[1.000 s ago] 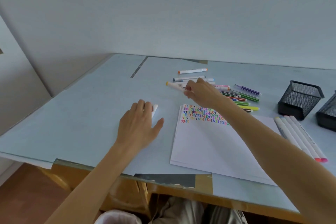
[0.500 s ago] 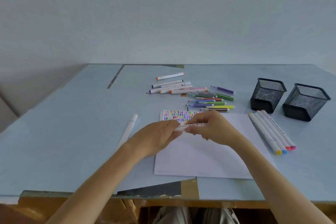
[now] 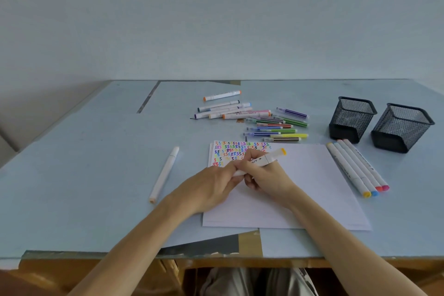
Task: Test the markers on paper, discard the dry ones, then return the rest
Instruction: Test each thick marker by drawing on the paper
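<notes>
Both hands are now lower on the paper (image 3: pixel 300 187) than half a second ago, tilting the yellow-capped marker (image 3: pixel 266 159) steeply. Right hand (image 3: pixel 269 179) is curling its fingers around the barrel; left hand (image 3: pixel 211 188) is pinching the lower end. One white marker (image 3: pixel 164 174) is lying toward the desk's (image 3: pixel 84 163) left edge.

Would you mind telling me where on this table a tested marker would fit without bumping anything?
Bare table lies left of the lone white marker, and along the back edge behind the loose markers. The lower half of the paper is blank. It is crowded between that pile, the four lined-up markers and the mesh cups.
</notes>
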